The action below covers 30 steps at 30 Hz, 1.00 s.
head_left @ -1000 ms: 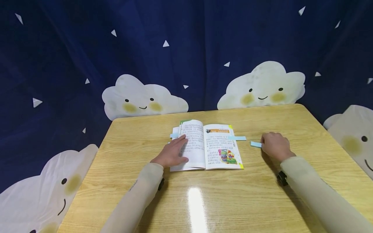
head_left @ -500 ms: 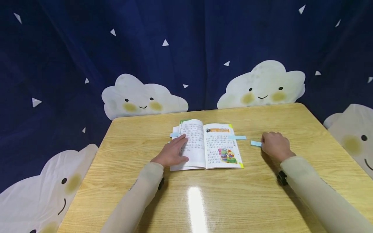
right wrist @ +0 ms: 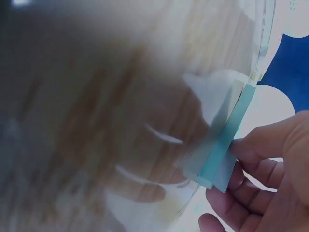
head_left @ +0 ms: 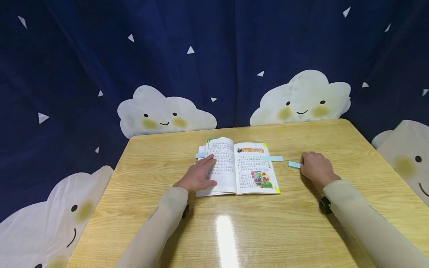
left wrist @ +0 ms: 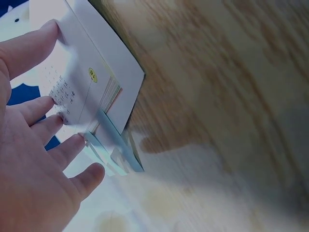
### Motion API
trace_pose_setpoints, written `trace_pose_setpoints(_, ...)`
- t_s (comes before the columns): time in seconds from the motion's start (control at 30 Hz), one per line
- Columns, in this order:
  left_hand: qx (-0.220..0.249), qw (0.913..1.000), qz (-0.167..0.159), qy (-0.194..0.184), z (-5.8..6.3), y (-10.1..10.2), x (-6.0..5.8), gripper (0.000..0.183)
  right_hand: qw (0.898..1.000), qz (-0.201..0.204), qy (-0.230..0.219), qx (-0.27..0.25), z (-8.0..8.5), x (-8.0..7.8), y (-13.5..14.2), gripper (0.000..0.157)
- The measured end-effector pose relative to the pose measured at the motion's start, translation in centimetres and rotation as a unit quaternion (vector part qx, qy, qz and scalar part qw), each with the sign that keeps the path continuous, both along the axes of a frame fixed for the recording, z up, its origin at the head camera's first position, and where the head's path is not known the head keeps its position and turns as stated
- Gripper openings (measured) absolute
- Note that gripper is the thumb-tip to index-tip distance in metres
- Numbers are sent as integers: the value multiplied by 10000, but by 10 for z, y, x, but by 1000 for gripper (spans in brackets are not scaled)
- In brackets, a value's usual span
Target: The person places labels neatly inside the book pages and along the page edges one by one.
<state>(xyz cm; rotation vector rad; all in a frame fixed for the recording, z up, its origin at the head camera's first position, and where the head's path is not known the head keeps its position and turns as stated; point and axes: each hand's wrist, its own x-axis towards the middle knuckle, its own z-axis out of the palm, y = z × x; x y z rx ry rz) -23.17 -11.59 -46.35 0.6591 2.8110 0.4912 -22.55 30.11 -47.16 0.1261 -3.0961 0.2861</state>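
Observation:
An open book (head_left: 246, 175) with printed text and a colourful picture lies on the table. My left hand (head_left: 197, 175) rests on its left page, fingers spread and fairly straight; in the left wrist view the thumb and fingertips are at the page. Light blue sticky tabs (left wrist: 118, 140) stick out from the book's left side. Another blue sticky tab (head_left: 273, 158) juts past the right page's edge. To the right of the book, my right hand (head_left: 316, 168) pinches a small pad of light blue sticky notes (right wrist: 227, 135) between thumb and fingers.
The wooden table (head_left: 254, 230) has a bright light reflection near its front. Behind it hangs a dark blue curtain (head_left: 234, 56) with white smiling clouds (head_left: 305, 100) and small triangles. A dark strap (head_left: 324, 204) shows at the right wrist.

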Motion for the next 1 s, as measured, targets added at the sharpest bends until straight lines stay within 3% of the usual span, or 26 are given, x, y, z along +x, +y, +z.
trace_pose_setpoints(0.27, -4, 10000, 8, 27, -2, 0, -1, 80, 9999, 67, 129, 55, 2, 1, -1, 8)
trace_pose_setpoints(1.0, -41, 10000, 9, -17, 4, 1, 1, 80, 9978, 78, -486, -451, 8, -2, 5, 20)
